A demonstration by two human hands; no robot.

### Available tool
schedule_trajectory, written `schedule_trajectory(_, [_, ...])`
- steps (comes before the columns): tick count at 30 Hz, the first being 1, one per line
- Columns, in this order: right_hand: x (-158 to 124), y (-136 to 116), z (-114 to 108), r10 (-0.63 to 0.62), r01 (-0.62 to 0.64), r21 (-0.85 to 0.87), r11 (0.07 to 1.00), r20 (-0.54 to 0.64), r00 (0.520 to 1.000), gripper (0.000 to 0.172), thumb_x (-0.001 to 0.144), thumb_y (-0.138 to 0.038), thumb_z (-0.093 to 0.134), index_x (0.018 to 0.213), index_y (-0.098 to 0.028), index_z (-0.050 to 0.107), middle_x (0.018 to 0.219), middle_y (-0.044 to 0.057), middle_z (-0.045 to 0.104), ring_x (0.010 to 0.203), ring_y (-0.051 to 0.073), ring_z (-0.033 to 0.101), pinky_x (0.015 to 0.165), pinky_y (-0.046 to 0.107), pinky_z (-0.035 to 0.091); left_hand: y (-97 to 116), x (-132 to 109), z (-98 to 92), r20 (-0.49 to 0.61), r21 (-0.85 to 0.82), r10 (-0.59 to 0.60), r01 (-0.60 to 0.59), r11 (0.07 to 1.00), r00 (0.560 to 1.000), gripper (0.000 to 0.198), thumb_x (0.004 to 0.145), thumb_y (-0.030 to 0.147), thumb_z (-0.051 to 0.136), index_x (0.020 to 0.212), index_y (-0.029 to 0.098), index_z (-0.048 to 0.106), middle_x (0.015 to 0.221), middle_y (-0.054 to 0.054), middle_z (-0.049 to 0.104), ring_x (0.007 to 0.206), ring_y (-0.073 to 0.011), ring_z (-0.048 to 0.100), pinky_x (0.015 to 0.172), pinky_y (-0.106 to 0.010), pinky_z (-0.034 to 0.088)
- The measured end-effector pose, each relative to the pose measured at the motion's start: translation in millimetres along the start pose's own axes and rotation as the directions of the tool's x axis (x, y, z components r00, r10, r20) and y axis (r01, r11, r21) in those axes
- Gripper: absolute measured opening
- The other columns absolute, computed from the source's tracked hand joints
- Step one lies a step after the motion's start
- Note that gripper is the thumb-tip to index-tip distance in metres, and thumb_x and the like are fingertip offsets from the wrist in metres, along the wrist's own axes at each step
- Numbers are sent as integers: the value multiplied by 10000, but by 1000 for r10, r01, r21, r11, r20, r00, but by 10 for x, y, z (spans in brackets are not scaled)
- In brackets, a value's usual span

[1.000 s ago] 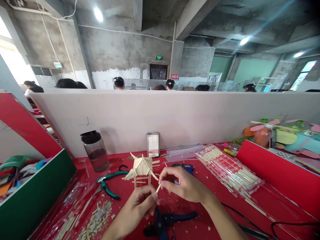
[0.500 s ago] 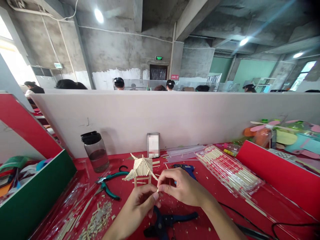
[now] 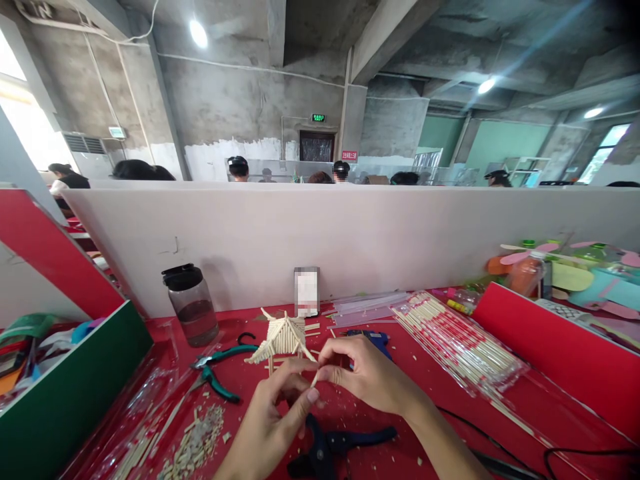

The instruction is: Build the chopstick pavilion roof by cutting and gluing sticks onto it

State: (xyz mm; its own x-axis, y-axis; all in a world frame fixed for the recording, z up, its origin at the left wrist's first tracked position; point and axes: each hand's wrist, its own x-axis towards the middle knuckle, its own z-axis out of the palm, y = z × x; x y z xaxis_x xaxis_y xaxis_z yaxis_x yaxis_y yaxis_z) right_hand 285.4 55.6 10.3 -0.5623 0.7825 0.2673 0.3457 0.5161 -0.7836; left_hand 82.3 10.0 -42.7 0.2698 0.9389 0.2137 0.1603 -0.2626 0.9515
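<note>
A short thin wooden stick [image 3: 315,379] is pinched between the thumb and forefinger of my right hand [image 3: 367,377]. My left hand [image 3: 280,407] is beside it, fingers curled and thumb apart from the forefinger, with the thumb tip close to the stick's lower end. Just behind my hands stands a small pavilion of wooden sticks [image 3: 285,335] with a slanted roof; its lower right part is hidden by my fingers. Dark blue cutters [image 3: 325,443] lie beneath my hands on the red table [image 3: 260,437].
Teal-handled pliers [image 3: 220,380] and a dark bottle [image 3: 191,310] are on the left, near wood scraps [image 3: 197,437]. A blue glue gun [image 3: 375,340] lies behind my right hand. Bagged sticks [image 3: 460,340] are at right. A white partition [image 3: 375,240] crosses behind.
My left thumb and forefinger have spread and moved slightly away from my right fingertips. More of the small stick now shows in my right hand.
</note>
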Motion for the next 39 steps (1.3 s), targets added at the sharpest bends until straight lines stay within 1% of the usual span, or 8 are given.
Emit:
schedule_trajectory(4, [-8,-4,-6,1,-1,-12,1000,14,1000,245,923,-428,707,850,-195,730,778,-11,716,714,148,608,648,237,405,-36,-12,25,-44,85,55,-51,995,998,299,977,423,596,1177,212,664,732,-17,711,576,-144,573,607,-242,466])
schedule_trajectory(9, [-20,-52,-19,2,-2,-13,1000,33,999,177,928,-373,702,882,-207,743,808,-11,733,738,148,625,676,240,423,-63,-45,67,-89,123,87,-76,990,992,272,980,410,586,1158,224,672,680,-7,680,596,-170,621,597,-240,487])
schedule_trajectory(16, [-20,-94,-10,28,-29,16,999,41,999,128,910,-329,712,900,-209,755,806,-2,743,743,160,639,673,236,448,-76,-75,120,-152,120,73,-55,991,986,265,961,426,604,1127,234,677,673,-7,685,572,-173,623,583,-237,494])
schedule_trajectory(20, [-10,-103,1,34,-34,-1,999,44,998,82,896,-272,716,869,-206,756,796,-11,743,721,150,624,638,219,428,-107,-71,154,-178,96,49,-32,995,983,296,966,445,591,1160,235,666,677,1,679,565,-165,617,577,-231,493])
schedule_trajectory(28, [11,-91,50,7,-9,17,1000,88,996,227,947,-313,660,773,-184,727,707,-26,699,651,117,583,591,215,369,-106,-64,104,-167,114,47,-28,993,985,307,956,446,603,1159,239,704,720,-34,731,625,-203,663,606,-260,520])
schedule_trajectory(33, [22,-92,78,17,-12,-37,999,113,993,217,951,-289,637,781,-190,727,689,-38,663,644,105,564,592,217,350,-144,-124,67,-160,86,40,-26,996,986,297,961,450,597,1142,232,684,710,-33,726,659,-208,674,627,-260,519])
schedule_trajectory(36, [17,-98,102,5,8,-96,995,126,992,229,940,-274,631,748,-183,717,670,-36,651,637,105,548,599,220,349,-164,-178,82,-159,68,49,-39,997,986,291,963,439,599,1149,226,668,711,-24,725,649,-197,675,619,-251,511])
schedule_trajectory(39, [4,-102,127,-3,19,-115,993,141,990,209,919,-253,630,751,-179,729,669,-29,661,628,104,545,600,214,357,-150,-221,145,-212,6,46,-46,999,976,284,957,442,610,1135,224,649,689,-2,709,594,-168,645,586,-235,491])
